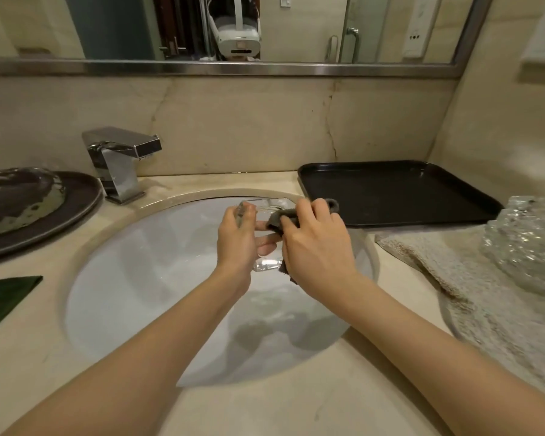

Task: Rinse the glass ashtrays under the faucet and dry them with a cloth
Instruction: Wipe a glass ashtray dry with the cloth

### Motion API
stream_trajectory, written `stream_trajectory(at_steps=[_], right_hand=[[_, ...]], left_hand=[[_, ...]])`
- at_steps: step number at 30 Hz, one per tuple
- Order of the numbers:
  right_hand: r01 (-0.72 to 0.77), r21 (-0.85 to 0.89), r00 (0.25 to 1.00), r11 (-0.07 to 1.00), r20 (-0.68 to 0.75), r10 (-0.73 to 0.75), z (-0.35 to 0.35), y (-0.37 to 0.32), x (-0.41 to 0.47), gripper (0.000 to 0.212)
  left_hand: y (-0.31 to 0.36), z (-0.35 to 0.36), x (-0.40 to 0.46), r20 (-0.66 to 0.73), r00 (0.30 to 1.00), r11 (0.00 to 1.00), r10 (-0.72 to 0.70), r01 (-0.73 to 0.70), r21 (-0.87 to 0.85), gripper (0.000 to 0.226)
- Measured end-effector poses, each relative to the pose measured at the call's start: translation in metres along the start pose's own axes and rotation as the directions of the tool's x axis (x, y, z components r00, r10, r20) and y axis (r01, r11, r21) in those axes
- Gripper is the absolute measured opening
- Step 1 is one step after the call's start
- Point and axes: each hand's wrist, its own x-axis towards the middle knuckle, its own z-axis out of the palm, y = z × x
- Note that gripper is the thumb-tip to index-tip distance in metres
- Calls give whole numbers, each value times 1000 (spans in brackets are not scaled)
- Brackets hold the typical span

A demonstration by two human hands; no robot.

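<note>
Fingers of left hand (235,237) curl round glass ashtray (266,264); right hand (315,247) pinches grey cloth (280,219) against it.

Both forearms extended, left hand (235,237) curled in grip, right hand (315,243) pinching.

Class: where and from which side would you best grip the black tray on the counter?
Probably the black tray by its raised rim at the near-left corner, approaching from the sink side: it lies flat, and wall borders its far side.
</note>
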Motion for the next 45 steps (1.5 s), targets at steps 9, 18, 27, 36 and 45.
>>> stream_trajectory(at_steps=[9,18,27,36,45], right_hand=[[128,491,966,862,135,-220,4,-11,-10,25],[98,183,994,978,34,-106,3,-12,-3,45],[16,228,973,974,219,-67,4,-8,-2,29],[-215,745,971,631,96,217,-21,25,9,23],[-340,934,903,114,290,316,-13,3,8,20]], left_hand=[[-1,-10,2,29,999,999,-37,36,37,19],[-5,-3,1,72,988,983,-136,143,-117,12],[-11,-1,-2,-184,983,1000,29,-28,12,14],[-4,-5,4,-97,993,986,-67,52,-156,10],[0,-1,-5,173,976,958,-132,171,-229,11]])
